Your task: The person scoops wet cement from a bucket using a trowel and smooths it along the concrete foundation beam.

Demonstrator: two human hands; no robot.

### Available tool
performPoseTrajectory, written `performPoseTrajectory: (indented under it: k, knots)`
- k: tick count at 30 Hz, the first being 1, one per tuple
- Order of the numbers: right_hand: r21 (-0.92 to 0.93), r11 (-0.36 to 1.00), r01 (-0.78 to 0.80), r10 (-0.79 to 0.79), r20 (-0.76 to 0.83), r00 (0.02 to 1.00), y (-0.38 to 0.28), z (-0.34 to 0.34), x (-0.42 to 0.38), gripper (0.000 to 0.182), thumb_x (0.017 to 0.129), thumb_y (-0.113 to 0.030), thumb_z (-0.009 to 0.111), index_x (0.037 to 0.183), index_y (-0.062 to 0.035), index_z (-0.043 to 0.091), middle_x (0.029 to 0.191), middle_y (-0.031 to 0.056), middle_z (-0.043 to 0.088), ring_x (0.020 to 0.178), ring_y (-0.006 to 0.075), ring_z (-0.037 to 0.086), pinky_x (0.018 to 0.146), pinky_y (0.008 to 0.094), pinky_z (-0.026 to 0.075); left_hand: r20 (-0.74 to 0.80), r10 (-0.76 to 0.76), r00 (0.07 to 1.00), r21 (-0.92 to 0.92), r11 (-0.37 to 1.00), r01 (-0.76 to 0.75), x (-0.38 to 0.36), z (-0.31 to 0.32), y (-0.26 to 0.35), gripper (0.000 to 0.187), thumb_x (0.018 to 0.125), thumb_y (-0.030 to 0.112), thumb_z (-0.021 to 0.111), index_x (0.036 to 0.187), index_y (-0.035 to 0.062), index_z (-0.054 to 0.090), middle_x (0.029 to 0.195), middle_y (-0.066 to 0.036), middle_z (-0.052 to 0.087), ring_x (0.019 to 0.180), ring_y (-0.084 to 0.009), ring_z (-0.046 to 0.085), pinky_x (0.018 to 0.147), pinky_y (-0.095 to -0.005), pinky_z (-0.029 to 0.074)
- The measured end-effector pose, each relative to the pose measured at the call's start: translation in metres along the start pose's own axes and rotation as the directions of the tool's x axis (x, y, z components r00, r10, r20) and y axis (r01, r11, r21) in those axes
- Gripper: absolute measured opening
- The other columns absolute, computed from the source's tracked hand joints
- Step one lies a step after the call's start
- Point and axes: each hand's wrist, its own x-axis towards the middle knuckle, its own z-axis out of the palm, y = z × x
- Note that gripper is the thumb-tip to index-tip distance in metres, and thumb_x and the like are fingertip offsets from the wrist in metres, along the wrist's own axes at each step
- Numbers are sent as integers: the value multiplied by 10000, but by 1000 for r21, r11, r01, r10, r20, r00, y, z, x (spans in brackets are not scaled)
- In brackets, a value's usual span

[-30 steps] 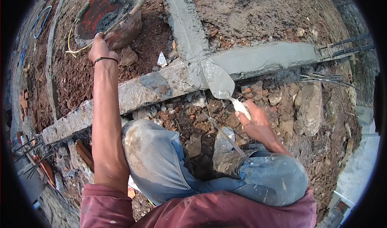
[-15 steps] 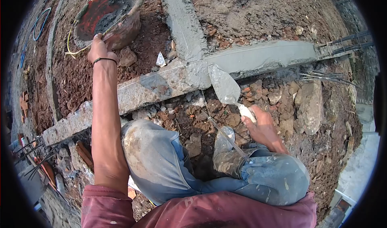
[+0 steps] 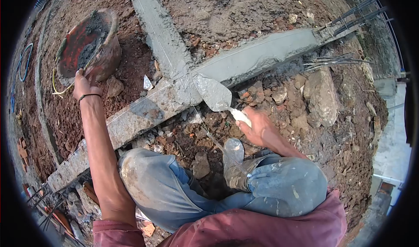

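My left hand (image 3: 85, 86) is closed on the near rim of a mortar bucket (image 3: 110, 57). The bucket leans over, and grey mortar clings to its red inner wall. In my right hand (image 3: 258, 127) is the white handle of a trowel (image 3: 214, 94). Its wide blade, smeared with grey mortar, rests at or just above the corner where two concrete beams meet; contact cannot be made out. Fresh smooth mortar covers the right beam (image 3: 270, 50) and the upper beam (image 3: 155, 28). The left beam (image 3: 131, 118) is rougher. A thin string runs along the beams.
Steel bars (image 3: 353, 15) stick out of the right beam's end. A large stone (image 3: 321, 96) and rubble lie below it. A blue hose loop (image 3: 25, 62) is at far left. A shiny pointed scrap (image 3: 147, 82) lies near the bucket. My bent knees (image 3: 148, 181) are close below the beams.
The whole view has turned and shifted, so the beams and bucket appear further left. The trowel blade has turned more sideways at the corner. Both hands keep their holds.
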Motion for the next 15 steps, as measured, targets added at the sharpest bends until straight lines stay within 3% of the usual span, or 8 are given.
performPoseTrajectory:
  k: [4, 8, 10, 11, 12, 15]
  knots:
    - [26, 981, 193, -192, -57, 980, 14, 3, 3, 330, 927, -216, 618, 1051, 74, 522, 868, 330, 647, 872, 506, 642, 782, 548, 495, 60, -53, 997, 69, 996, 49, 18, -10, -6, 228, 1021, 187, 530, 1154, 13, 591, 982, -158, 720, 910, -276, 711, 876, -373, 586]
    - [3, 990, 138, -138, -93, 986, 37, -7, 11, 354, 915, -245, 631, 1036, 74, 535, 843, 311, 652, 861, 502, 647, 778, 538, 497, 87, -50, 995, 103, 994, 41, 42, -19, -13, 232, 1040, 219, 501, 1171, 42, 577, 1033, -148, 717, 916, -249, 697, 899, -364, 556]
    - [8, 997, 77, -76, -114, 991, 60, -21, 17, 363, 912, -276, 631, 1031, 57, 551, 816, 288, 645, 815, 462, 648, 727, 518, 479, 165, -72, 984, 58, 996, 63, 84, -35, -31, 307, 1047, 350, 443, 1245, 152, 568, 1122, -45, 716, 1061, -233, 647, 1113, -609, 311]
    - [46, 992, 114, -106, -150, 983, 72, -33, 17, 354, 911, -275, 629, 1016, 56, 557, 808, 283, 639, 793, 441, 643, 716, 511, 473, 182, -74, 980, 52, 996, 66, 92, -37, -33, 307, 1047, 350, 443, 1245, 152, 568, 1122, -45, 716, 1061, -233, 647, 1113, -609, 311]
    - [81, 985, 153, -136, -184, 973, 85, -45, 17, 346, 909, -274, 626, 1001, 54, 564, 800, 277, 633, 771, 419, 639, 704, 504, 468, 179, -82, 980, 61, 996, 72, 97, -40, -34, 324, 1052, 358, 433, 1274, 158, 558, 1132, -49, 715, 1084, -240, 647, 1122, -658, 242]
    - [-31, 998, 57, -63, -293, 954, 146, -80, 36, 337, 904, -286, 631, 999, 34, 581, 794, 248, 636, 750, 391, 621, 703, 494, 467, 163, -102, 981, 96, 992, 87, 87, -35, -30, 369, 1059, 379, 417, 1340, 169, 532, 1153, -53, 713, 1131, -253, 642, 1121, -738, 116]
